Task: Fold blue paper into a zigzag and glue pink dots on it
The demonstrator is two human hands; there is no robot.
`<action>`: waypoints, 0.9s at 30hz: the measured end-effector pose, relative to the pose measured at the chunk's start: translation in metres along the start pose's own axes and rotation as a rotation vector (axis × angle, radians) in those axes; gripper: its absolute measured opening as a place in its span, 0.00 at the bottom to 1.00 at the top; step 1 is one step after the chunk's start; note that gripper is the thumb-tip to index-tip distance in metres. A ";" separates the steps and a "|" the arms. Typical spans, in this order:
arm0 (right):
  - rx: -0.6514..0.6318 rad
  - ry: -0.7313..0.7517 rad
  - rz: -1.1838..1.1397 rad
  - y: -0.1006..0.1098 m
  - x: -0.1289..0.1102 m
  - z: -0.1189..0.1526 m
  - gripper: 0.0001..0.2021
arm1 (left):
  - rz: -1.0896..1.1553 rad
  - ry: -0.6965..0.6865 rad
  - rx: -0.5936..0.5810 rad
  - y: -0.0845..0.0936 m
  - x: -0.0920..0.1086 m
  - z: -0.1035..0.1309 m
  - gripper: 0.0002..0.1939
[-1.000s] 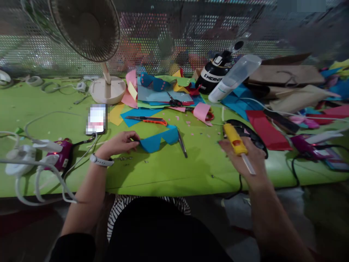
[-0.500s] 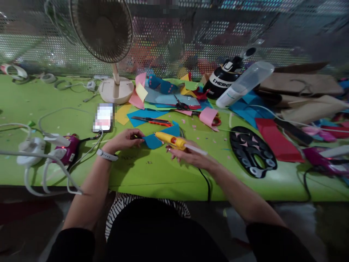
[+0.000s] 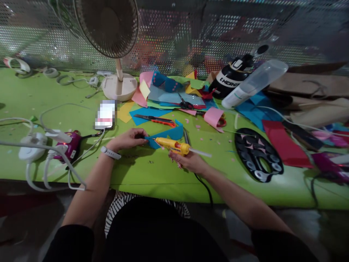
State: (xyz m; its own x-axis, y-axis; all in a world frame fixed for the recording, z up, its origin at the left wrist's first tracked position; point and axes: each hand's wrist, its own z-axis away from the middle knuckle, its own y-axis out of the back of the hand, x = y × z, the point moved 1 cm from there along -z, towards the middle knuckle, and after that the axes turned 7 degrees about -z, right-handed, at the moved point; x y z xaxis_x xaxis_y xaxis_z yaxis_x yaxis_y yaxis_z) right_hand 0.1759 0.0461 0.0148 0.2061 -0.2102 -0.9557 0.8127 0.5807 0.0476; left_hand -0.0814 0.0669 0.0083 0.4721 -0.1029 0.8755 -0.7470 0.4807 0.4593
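My left hand (image 3: 130, 138), with a white watch on the wrist, pinches the left tip of a blue cut paper shape (image 3: 169, 134) that lies on the green table (image 3: 152, 171). My right hand (image 3: 187, 161) grips a yellow glue gun (image 3: 172, 145) with its nozzle pointing left, right at the blue paper beside my left fingers. A clear glue stick juts out of the gun's back to the right. The gun's black cord drops over the table's front edge.
A utility knife (image 3: 155, 119), scissors (image 3: 185, 105) and coloured paper scraps lie behind the hands. A fan (image 3: 114, 40) and a phone (image 3: 105, 115) stand at left, with purple chargers and white cables (image 3: 49, 145). A black mask shape (image 3: 257, 154), bottles (image 3: 245, 80) and red paper sit at right.
My right hand carried the glue gun from the right side of the table leftward to the blue paper, nozzle now at the paper. My left hand stayed on the paper.
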 end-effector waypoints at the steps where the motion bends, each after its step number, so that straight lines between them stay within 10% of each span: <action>1: -0.006 -0.007 -0.003 -0.001 -0.001 0.000 0.25 | 0.002 0.006 -0.002 0.000 0.000 0.000 0.10; 27: 0.019 0.117 0.087 -0.003 0.014 -0.002 0.21 | 0.011 0.005 -0.015 0.000 0.002 0.001 0.10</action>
State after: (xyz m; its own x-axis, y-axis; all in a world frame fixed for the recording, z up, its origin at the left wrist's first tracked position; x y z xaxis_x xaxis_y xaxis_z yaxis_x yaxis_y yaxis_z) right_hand 0.1755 0.0427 0.0013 0.2122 -0.0653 -0.9750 0.8047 0.5778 0.1364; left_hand -0.0816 0.0658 0.0101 0.4660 -0.0932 0.8798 -0.7449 0.4952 0.4470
